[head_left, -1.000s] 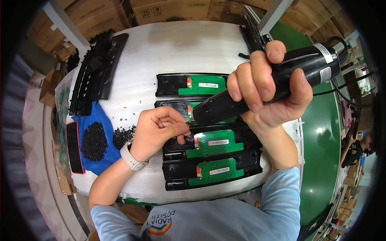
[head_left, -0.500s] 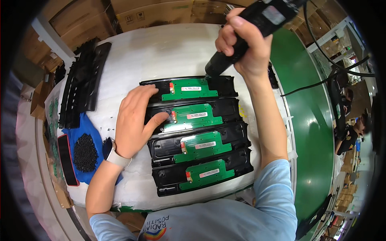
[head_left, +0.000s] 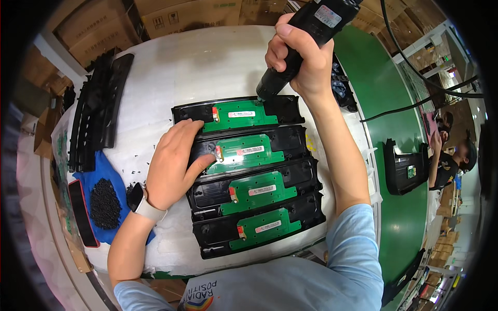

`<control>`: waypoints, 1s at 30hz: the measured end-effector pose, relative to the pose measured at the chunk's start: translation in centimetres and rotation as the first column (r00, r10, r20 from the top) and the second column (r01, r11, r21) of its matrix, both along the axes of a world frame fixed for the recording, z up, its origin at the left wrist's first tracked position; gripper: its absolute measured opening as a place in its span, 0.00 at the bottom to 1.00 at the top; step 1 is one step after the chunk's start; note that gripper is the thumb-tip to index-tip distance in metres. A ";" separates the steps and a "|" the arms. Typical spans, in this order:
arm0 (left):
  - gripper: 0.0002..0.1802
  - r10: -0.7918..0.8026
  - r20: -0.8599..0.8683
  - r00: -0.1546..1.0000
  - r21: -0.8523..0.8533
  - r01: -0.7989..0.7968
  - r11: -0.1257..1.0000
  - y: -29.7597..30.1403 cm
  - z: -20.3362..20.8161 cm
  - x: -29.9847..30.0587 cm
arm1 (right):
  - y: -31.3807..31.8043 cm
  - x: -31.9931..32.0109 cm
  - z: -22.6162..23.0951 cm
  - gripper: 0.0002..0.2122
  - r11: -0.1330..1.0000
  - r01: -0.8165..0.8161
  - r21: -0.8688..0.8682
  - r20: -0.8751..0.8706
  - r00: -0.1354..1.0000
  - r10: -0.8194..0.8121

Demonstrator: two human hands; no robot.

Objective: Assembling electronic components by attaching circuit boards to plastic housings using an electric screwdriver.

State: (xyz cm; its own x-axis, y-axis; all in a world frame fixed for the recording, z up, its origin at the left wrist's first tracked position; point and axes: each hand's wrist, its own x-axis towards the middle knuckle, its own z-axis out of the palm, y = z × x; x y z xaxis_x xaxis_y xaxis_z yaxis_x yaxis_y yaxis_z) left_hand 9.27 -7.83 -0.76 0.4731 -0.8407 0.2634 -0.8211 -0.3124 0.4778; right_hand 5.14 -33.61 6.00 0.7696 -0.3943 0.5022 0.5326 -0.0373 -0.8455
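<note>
Several black plastic panels [head_left: 284, 110], each carrying a green circuit board [head_left: 223, 123], lie in a column on the white padded table. My right hand [head_left: 306, 54] is wrapped round a black electric screwdriver [head_left: 282, 75], held at a slant. Its tip meets the upper edge of the farthest board, near that board's right part. My left hand [head_left: 174, 158] rests over the left ends of the two farthest panels, with fingers and thumb spread. The thumb lies by the red-and-white part of the second board, and a pale-strapped watch [head_left: 148, 205] sits on that wrist.
Left of the panels, a blue cloth [head_left: 121, 217] bears a heap of small black screws [head_left: 105, 203], beside a red-edged phone [head_left: 83, 213]. Long black panels [head_left: 98, 111] lie farther left. On the right, a green surface [head_left: 371, 62] holds a black tray-like part [head_left: 406, 167]; a person [head_left: 456, 160] is beyond it.
The screwdriver has moved slightly left along the farthest board, my right hand with it. A black tray-like part has come into view on the green surface. My left hand stays on the panels.
</note>
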 end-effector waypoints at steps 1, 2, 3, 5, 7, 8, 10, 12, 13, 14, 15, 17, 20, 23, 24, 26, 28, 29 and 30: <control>0.28 0.003 -0.003 1.000 -0.001 -0.003 1.000 0.0 0.0 0.0 | 0.0 0.1 0.0 0.08 1.000 -0.003 -0.001 -0.003 1.000 0.003; 0.28 0.003 -0.003 1.000 -0.006 -0.003 1.000 0.0 0.0 0.0 | 0.1 0.1 0.0 0.08 1.000 0.000 -0.024 -0.026 1.000 0.000; 0.27 0.003 -0.002 1.000 -0.011 -0.003 1.000 0.0 0.0 0.0 | 0.3 0.3 0.0 0.08 0.999 0.002 -0.046 -0.047 0.999 -0.004; 0.27 0.003 -0.011 1.000 -0.040 -0.003 0.999 0.0 -0.2 0.0 | 0.7 0.4 0.1 0.08 0.999 -0.005 -0.037 -0.058 0.998 0.003; 0.27 0.005 -0.017 1.000 -0.066 -0.006 0.998 0.0 -0.3 -0.1 | 0.7 0.5 0.1 0.07 0.999 -0.026 -0.037 -0.064 0.998 0.023; 0.26 0.003 -0.015 1.000 -0.084 -0.004 0.996 0.1 -0.3 -0.1 | 0.9 0.6 0.0 0.07 1.000 -0.008 -0.011 -0.064 0.998 0.008; 0.25 0.015 -0.011 1.000 -0.098 -0.016 0.995 0.2 -0.3 -0.1 | 1.1 0.5 0.0 0.07 1.000 -0.003 -0.016 -0.060 0.998 0.002; 0.23 0.006 -0.050 0.999 -0.080 -0.010 0.997 0.5 -0.3 0.0 | 1.8 0.3 0.0 0.07 0.997 0.024 -0.072 -0.055 0.998 -0.028; 0.23 0.034 -0.047 0.998 -0.067 -0.037 0.997 0.6 -0.1 0.0 | 2.5 0.1 0.1 0.07 0.990 0.070 -0.123 -0.046 0.996 -0.076; 0.22 0.002 -0.048 0.999 -0.082 -0.006 0.997 0.4 0.0 0.1 | 2.5 -0.1 0.1 0.07 0.985 0.074 -0.156 -0.046 0.996 -0.082; 0.20 -0.033 -0.050 0.998 -0.094 0.028 0.995 0.4 0.1 0.1 | 2.3 -0.5 0.1 0.07 0.979 0.082 -0.185 -0.046 0.995 -0.092; 0.19 -0.025 -0.082 0.996 -0.180 0.009 0.984 1.1 -0.5 0.3 | 2.3 -1.0 0.2 0.08 0.986 0.061 -0.157 -0.001 0.998 -0.061; 0.13 0.103 -0.082 0.991 -0.232 -0.119 0.965 3.0 1.8 1.5 | 1.0 -2.3 1.1 0.10 0.985 -0.161 0.056 0.068 0.985 0.157; 0.09 0.246 -0.057 0.968 -0.131 -0.252 0.959 7.5 3.9 2.6 | 1.2 -3.7 1.9 0.13 0.959 -0.262 0.111 0.074 0.964 0.254; 0.09 0.234 -0.071 0.970 -0.048 -0.238 0.970 9.2 3.7 2.6 | 1.6 -3.9 1.9 0.13 0.961 -0.258 0.101 0.073 0.965 0.251; 0.13 0.215 -0.046 0.976 0.162 -0.205 0.965 11.1 3.2 1.7 | 2.3 -3.9 1.8 0.13 0.962 -0.255 0.095 0.076 0.966 0.249; 0.21 0.200 0.067 0.977 0.128 -0.207 0.970 11.7 2.3 -0.1 | 3.0 -4.0 1.8 0.13 0.957 -0.278 0.078 0.037 0.960 0.276; 0.23 0.215 0.114 0.970 0.073 -0.225 0.972 11.6 2.1 -0.8 | 3.4 -4.2 1.9 0.13 0.958 -0.277 0.078 0.036 0.961 0.275; 0.24 0.230 0.110 0.967 0.078 -0.239 0.968 11.7 2.0 -1.2 | 3.9 -4.3 1.9 0.13 0.965 -0.250 0.074 0.023 0.968 0.249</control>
